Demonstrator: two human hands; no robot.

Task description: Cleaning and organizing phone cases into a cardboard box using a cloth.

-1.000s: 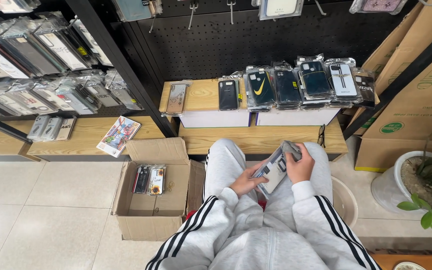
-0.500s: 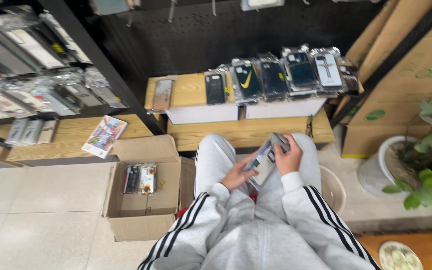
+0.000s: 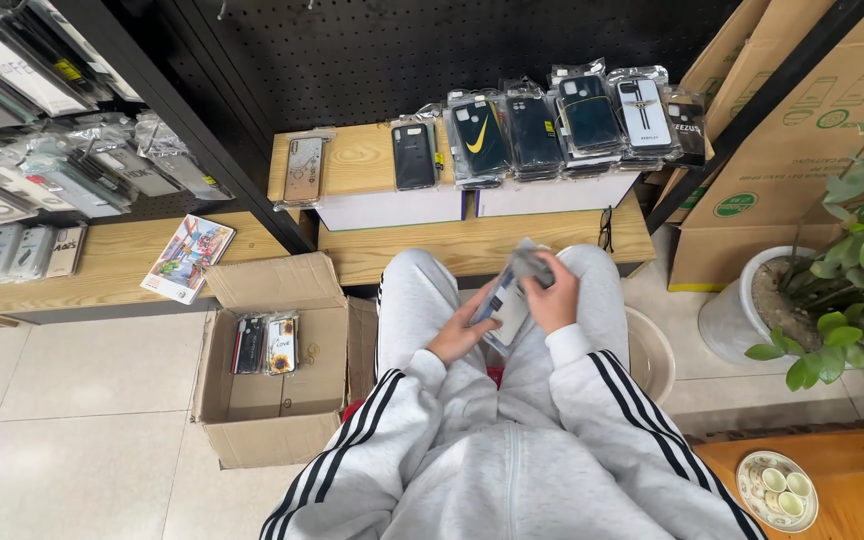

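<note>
Fingers of the left hand (image 3: 460,338) curl under the near edge of a clear-wrapped phone case packet (image 3: 505,305) held over the lap, while the right hand (image 3: 550,298) pinches its far, blurred top end. Just left on the floor stands an open brown cardboard box (image 3: 272,400) with a few packets inside. Ahead, a low wooden shelf (image 3: 482,245) carries rows of packaged cases, with bare tile on the left.

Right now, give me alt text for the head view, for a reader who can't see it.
A seated person in a grey tracksuit holds a packaged phone case over their lap with left hand and right hand. An open cardboard box sits to their left; more cases line the wooden shelf ahead.
</note>
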